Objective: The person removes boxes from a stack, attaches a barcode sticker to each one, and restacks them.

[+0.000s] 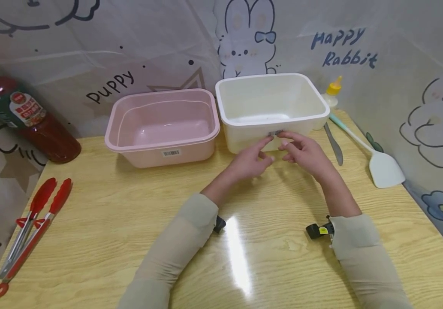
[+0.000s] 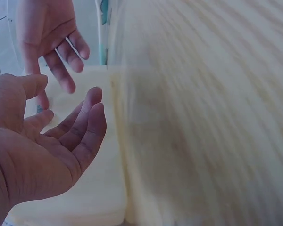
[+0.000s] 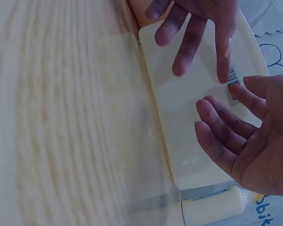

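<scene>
A white plastic bin (image 1: 240, 136) stands at the back, with a small barcode sticker (image 1: 275, 133) on its front wall. My left hand (image 1: 247, 163) reaches to that wall, its index fingertip at the sticker's left end. From the other side my right hand (image 1: 305, 153) holds its index fingertip at the sticker's right end. The other fingers of both hands are loosely bent and grip nothing. In the right wrist view the two index fingertips flank the barcode (image 3: 232, 77); whether they press on it, I cannot tell. A pink bin (image 1: 159, 158) stands left of the white one.
Red-tipped tongs (image 1: 36, 231) lie at the left edge, before a large bottle of red sauce (image 1: 32, 118). Right of the white bin are a yellow-capped squeeze bottle (image 1: 331, 98), a knife (image 1: 335, 146) and a white spatula (image 1: 385, 170). A printed cloth hangs behind.
</scene>
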Tool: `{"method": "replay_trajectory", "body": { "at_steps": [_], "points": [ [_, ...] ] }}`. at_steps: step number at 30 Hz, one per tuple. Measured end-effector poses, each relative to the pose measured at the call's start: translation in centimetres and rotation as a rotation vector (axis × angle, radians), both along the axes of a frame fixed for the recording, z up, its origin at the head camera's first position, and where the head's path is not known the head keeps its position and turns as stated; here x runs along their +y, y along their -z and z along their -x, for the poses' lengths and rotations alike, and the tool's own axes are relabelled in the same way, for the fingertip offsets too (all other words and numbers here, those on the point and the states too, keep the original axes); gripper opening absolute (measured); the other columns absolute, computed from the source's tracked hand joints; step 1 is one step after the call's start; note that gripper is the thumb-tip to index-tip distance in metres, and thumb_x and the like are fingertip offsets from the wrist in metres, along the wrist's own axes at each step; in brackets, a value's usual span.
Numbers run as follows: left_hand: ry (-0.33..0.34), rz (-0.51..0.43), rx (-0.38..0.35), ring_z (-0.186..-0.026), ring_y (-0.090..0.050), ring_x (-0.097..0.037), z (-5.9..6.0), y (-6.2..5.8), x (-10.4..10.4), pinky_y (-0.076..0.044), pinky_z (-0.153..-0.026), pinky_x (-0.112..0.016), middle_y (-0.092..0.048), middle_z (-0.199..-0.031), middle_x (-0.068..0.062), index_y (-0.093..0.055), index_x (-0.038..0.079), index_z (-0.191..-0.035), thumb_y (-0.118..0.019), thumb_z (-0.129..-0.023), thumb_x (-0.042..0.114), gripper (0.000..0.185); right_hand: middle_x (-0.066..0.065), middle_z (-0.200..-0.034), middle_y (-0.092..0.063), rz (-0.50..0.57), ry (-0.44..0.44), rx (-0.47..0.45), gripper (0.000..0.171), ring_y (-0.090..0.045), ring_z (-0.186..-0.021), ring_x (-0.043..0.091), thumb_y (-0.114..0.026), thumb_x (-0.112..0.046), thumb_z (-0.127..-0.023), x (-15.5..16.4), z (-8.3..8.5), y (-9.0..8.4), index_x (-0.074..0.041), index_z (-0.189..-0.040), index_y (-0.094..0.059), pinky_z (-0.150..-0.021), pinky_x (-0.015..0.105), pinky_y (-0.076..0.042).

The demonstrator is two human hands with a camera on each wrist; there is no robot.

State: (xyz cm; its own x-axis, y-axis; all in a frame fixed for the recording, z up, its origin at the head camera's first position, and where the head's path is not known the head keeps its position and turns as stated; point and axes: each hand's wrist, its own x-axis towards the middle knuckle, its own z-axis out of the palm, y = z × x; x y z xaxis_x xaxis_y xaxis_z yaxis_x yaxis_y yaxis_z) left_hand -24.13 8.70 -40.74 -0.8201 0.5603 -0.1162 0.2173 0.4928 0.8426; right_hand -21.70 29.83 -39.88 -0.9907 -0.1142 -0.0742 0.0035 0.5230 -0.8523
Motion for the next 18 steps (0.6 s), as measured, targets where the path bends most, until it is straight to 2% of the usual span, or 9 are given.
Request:
{"method": "replay_trajectory", "body": {
  "at_steps": [3,6,11,15,18],
  "points": [
    [-0.003,-0.019,0.002,-0.086,-0.073,-0.025,-0.1,-0.4,-0.2,-0.056,-0.063,-0.032,-0.068,-0.131,-0.012,-0.026,0.038,-0.16,-0.058,-0.102,0.034,0.066,0.026,-0.129,-0.065,0.002,-0.025,0.02,0.049,-0.072,-0.087,0.016,-0.048,-0.038,-0.108,-0.3,0.0,-0.3,-0.02,-0.153,-0.046,-0.079,0.025,-0.058],
    [-0.023,-0.056,-0.012,-0.09,-0.074,-0.03,0.0,-0.9,-0.6,-0.057,-0.063,-0.034,-0.067,-0.13,-0.013,-0.028,0.039,-0.159,-0.059,-0.102,0.033,0.065,0.024,-0.128,-0.065,-0.001,-0.013,0.039,0.049,-0.073,-0.088,0.015,-0.047,-0.039,-0.108,-0.2,-0.1,-0.8,-0.021,-0.153,-0.046,-0.078,0.024,-0.058],
    [-0.049,-0.052,-0.047,-0.092,-0.075,-0.029,-0.1,-0.7,-1.3,-0.057,-0.063,-0.032,-0.068,-0.131,-0.013,-0.03,0.038,-0.159,-0.059,-0.103,0.032,0.064,0.024,-0.13,-0.063,-0.007,0.014,0.015,0.049,-0.072,-0.088,0.012,-0.044,-0.039,-0.108,0.2,0.0,-0.6,-0.018,-0.153,-0.045,-0.078,0.022,-0.056],
    [-0.052,-0.021,-0.057,-0.09,-0.075,-0.028,-0.7,-0.4,-1.7,-0.058,-0.065,-0.032,-0.068,-0.133,-0.011,-0.026,0.036,-0.16,-0.059,-0.102,0.035,0.066,0.024,-0.135,-0.061,-0.041,-0.054,-0.043,0.052,-0.072,-0.095,0.021,-0.045,-0.037,-0.109,0.1,0.0,-0.1,-0.018,-0.156,-0.04,-0.085,0.031,-0.058],
    [-0.047,-0.011,-0.046,-0.089,-0.074,-0.027,-1.3,-0.8,-1.8,-0.058,-0.067,-0.033,-0.067,-0.135,-0.009,-0.024,0.036,-0.161,-0.058,-0.102,0.038,0.068,0.024,-0.139,-0.059,-0.079,-0.133,-0.044,0.054,-0.071,-0.102,0.031,-0.047,-0.038,-0.108,-0.4,-0.1,0.0,-0.021,-0.158,-0.037,-0.093,0.043,-0.058]
  ]
}}
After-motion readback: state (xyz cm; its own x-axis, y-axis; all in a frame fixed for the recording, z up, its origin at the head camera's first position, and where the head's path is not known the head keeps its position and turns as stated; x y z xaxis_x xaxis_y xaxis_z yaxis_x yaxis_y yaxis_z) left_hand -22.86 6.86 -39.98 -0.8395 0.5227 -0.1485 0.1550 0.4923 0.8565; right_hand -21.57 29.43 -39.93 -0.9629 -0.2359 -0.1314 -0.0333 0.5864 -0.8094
